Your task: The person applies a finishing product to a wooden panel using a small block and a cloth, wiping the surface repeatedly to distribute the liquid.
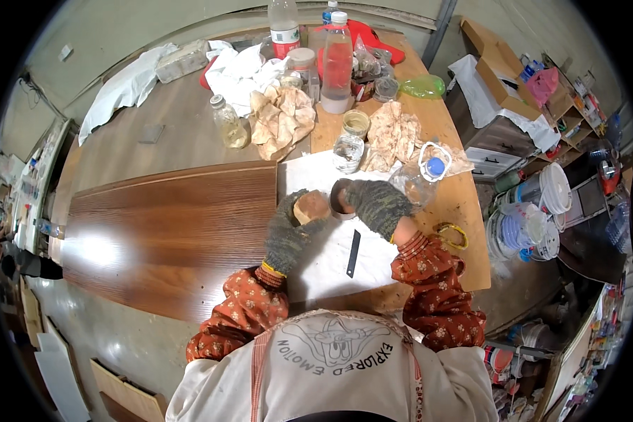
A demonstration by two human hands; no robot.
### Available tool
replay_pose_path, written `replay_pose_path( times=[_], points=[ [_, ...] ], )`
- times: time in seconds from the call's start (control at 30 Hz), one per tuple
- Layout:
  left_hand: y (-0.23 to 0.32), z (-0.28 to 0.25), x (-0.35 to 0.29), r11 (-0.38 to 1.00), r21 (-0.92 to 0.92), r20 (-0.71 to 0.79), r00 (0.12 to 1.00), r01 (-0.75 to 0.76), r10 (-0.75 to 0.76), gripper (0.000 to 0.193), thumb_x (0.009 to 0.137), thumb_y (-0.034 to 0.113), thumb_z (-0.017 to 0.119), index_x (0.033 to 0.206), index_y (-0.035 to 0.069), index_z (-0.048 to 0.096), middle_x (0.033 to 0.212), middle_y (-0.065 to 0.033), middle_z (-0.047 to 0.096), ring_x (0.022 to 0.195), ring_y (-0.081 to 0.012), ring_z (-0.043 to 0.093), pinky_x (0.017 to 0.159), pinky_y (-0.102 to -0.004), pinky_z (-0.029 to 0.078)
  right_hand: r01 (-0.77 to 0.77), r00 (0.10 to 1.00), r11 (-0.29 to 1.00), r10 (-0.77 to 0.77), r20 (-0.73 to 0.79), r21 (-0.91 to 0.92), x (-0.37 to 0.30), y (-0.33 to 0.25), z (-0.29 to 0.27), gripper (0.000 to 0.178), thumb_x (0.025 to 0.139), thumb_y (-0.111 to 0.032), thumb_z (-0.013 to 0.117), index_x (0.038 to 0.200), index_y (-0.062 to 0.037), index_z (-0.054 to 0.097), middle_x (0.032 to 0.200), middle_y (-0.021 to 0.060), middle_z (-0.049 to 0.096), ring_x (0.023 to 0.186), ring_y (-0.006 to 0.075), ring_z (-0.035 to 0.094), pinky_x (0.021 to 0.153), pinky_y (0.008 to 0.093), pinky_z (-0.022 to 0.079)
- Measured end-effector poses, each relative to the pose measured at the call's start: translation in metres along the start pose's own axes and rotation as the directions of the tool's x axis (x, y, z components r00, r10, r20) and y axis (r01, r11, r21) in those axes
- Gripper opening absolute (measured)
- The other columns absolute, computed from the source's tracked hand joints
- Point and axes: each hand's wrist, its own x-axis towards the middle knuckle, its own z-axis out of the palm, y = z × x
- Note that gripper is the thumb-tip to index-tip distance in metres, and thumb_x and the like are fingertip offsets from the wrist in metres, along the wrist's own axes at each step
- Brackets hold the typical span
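A grey-green knit glove covers my left hand [286,232], whose fingers curl around a tan, rounded wad [311,207]; it may be a folded cloth, but its kind is unclear. My right hand [381,204], gloved alike, is closed on the rim and side of a small brown cup [340,200] standing over white paper. The cup's contents cannot be made out. Between my hands, on the white paper [316,271], lies a dark flat strip [354,253] with a slanted end and a small hole, like a blade. Left of my left hand rests a glossy brown wooden panel [176,232].
Behind my hands stand an open whitish jar [348,152], crumpled tan paper [283,119], a glass jar [230,123] and a tall bottle of clear liquid [337,67]. A clear jug [415,184] with a blue cap is beside my right hand. White buckets [541,190] stand right of the table.
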Motion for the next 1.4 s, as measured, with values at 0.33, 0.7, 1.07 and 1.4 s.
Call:
replay_pose_path(
  times=[0.33, 0.7, 1.07, 1.4],
  points=[
    [-0.005, 0.010, 0.005, 0.947, 0.298, 0.198, 0.962, 0.121, -0.185, 0.044, 0.086, 0.015, 0.063, 0.126, 0.002, 0.048, 0.115, -0.0148, 0.059, 0.100, -0.0215, 0.062, 0.084, -0.0307, 0.053, 0.145, 0.890, 0.989, -0.145, -0.432, -0.033, -0.040, 0.017, 0.015, 0.025, 0.087, -0.014, 0.057, 0.109, -0.0014, 0.060, 0.093, 0.0120, 0.063, 0.072, 0.0198, 0.062, 0.066, 0.0306, 0.051],
    [-0.060, 0.021, -0.005, 0.916, -0.365, -0.113, 0.985, -0.164, 0.131, 0.055, 0.078, 0.014, 0.074, 0.124, 0.000, 0.048, 0.112, -0.0133, 0.061, 0.104, -0.0224, 0.060, 0.086, -0.0303, 0.052, -0.073, 0.933, 0.848, 0.245, -0.265, 0.525, -0.043, -0.032, 0.038, 0.028, 0.086, 0.000, 0.053, 0.113, -0.0037, 0.061, 0.095, 0.0072, 0.063, 0.066, 0.0075, 0.055, 0.053, 0.0202, 0.046],
    [-0.040, 0.014, -0.003, 0.925, -0.356, -0.113, 0.988, -0.135, 0.101, 0.057, 0.077, 0.015, 0.074, 0.126, 0.000, 0.047, 0.117, -0.0133, 0.059, 0.105, -0.0236, 0.060, 0.088, -0.0328, 0.052, -0.169, 0.821, 0.466, 0.554, -0.138, 0.868, -0.038, -0.027, 0.050, 0.024, 0.089, -0.017, 0.056, 0.110, -0.0064, 0.061, 0.091, 0.0042, 0.060, 0.077, 0.0151, 0.057, 0.064, 0.0257, 0.047],
    [-0.057, 0.016, -0.006, 0.872, -0.471, -0.140, 0.987, -0.134, 0.076, 0.052, 0.081, 0.008, 0.070, 0.127, 0.000, 0.048, 0.119, -0.0117, 0.058, 0.106, -0.0199, 0.058, 0.090, -0.0311, 0.049, -0.018, 0.972, 0.981, -0.028, -0.232, -0.193, -0.059, -0.059, 0.061, 0.053, 0.078, -0.008, 0.054, 0.131, -0.0128, 0.050, 0.115, 0.0048, 0.060, 0.093, 0.0231, 0.058, 0.076, 0.0374, 0.046]
  ],
)
